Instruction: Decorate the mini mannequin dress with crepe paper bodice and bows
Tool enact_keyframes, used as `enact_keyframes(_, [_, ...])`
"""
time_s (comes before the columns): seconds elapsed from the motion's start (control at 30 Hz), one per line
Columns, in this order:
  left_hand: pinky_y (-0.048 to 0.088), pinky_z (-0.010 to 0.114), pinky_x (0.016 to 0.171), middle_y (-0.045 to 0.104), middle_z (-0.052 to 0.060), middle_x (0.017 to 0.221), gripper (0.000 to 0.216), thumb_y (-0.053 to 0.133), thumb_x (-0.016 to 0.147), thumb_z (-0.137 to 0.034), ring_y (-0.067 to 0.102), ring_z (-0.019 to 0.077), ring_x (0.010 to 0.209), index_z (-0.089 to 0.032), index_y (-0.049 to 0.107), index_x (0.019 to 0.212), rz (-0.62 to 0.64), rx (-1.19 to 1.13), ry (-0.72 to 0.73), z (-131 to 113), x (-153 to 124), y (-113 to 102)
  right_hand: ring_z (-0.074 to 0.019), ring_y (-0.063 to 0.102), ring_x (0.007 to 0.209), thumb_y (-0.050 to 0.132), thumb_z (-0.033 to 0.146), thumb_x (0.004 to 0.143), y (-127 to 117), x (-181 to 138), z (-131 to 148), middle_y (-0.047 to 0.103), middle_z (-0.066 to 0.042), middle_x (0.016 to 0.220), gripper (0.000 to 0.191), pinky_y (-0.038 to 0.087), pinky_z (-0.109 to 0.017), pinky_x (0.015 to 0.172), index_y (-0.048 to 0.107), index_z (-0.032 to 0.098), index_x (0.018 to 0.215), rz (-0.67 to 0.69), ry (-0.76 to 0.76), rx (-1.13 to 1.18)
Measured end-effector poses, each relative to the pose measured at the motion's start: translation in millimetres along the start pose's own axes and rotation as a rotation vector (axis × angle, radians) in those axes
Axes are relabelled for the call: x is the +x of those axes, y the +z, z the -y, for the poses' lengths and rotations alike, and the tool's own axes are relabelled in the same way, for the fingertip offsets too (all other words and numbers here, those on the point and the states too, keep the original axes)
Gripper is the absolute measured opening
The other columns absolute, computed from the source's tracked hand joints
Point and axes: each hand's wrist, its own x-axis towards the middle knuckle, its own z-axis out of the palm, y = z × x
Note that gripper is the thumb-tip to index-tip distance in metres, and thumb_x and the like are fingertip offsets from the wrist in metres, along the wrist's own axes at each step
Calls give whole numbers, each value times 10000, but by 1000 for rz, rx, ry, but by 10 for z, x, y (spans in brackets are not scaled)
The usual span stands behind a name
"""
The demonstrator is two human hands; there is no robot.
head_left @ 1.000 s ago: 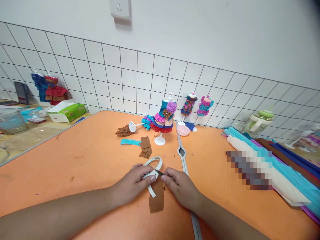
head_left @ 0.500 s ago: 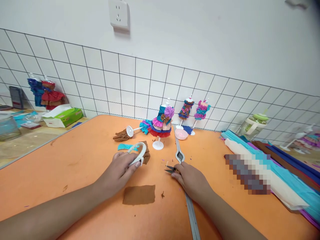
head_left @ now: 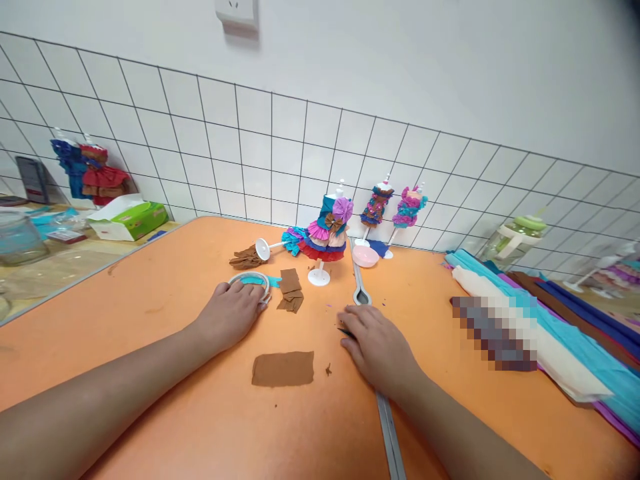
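My left hand lies low on the orange table, its fingertips curled over the near rim of a white tape roll that lies flat there. My right hand rests on the table by the centre seam, fingers closed over small dark scissors; only their tip shows. A brown crepe paper rectangle lies flat between and just in front of both hands. Beside the tape are a turquoise paper strip and a pile of brown paper pieces.
Small mannequins in paper dresses stand near the tiled wall, one tipped over. A pink dish sits close by. Crepe paper rolls and a bottle lie at the right. A tissue box and jar are on the left table.
My left hand carried the tape roll forward and left and set it flat on the table. My right hand lowered the scissors onto the table. The brown rectangle now lies free.
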Motion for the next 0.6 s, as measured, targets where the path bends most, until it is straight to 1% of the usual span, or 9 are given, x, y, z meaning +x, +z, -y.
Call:
enact_keyframes(0.03, [308,379,722,648,127,911,310,350,969,-346,565,293,882,-153,592,965,-27,31,-17,-26,-10,-16,-231,451,1236,483,188,914,19,-11,54,564,-72,1308,331,381,-395,1007,553,231,1234,-1,-125,63])
enact_keyframes(0.1, [316,400,732,633,157,997,319,382,955,-339,551,314,904,-136,565,1120,-113,104,-58,-100,-37,-114,-194,397,1290,439,110,905,70,-30,171,552,-27,1341,379,311,-369,1068,551,249,1239,57,-343,152])
enact_keyframes(0.17, [326,411,756,612,165,1072,332,402,948,-312,546,317,934,-148,527,1208,-190,107,-30,-198,-79,-261,-188,425,1251,445,82,886,114,-42,269,573,-17,1311,402,321,-350,1039,559,255,1230,118,-437,174])
enact_keyframes(0.2, [333,401,763,620,146,1038,291,406,948,-300,550,302,930,-157,555,1154,-197,58,44,-255,-108,-334,-192,466,1194,451,93,889,124,-45,302,600,-23,1262,381,340,-350,1006,571,254,1213,136,-431,166])
enact_keyframes(0.23, [343,382,758,631,119,975,251,405,950,-295,556,278,907,-171,585,1074,-169,-15,172,-313,-142,-396,-198,503,1122,457,123,901,123,-45,324,629,-30,1193,341,357,-356,968,586,254,1189,146,-401,152])
enact_keyframes(0.27, [350,362,744,634,91,904,228,403,950,-289,558,253,863,-187,601,998,-123,-96,295,-371,-179,-441,-205,529,1051,464,166,916,111,-45,334,650,-34,1120,296,369,-366,930,603,257,1160,150,-355,134])
enact_keyframes(0.33, [364,324,704,630,54,847,203,412,945,-273,553,210,796,-206,604,942,-11,-270,455,-478,-247,-476,-214,549,948,483,253,930,66,-44,332,662,-34,1017,225,380,-377,861,632,268,1098,162,-265,106])
enact_keyframes(0.47, [395,325,825,641,53,1026,196,473,923,-282,569,210,931,-222,610,1050,119,-480,466,-581,-288,-385,-208,564,930,555,291,893,-18,-52,292,659,-28,1033,214,386,-350,810,627,259,1092,170,-176,158])
enact_keyframes(0.6, [315,390,1013,639,54,1166,286,494,922,-289,534,244,1131,-247,577,1192,154,-541,500,-528,-241,-284,-182,549,931,549,271,897,-8,-52,234,666,-12,1010,171,382,-326,850,652,244,1031,110,-169,241])
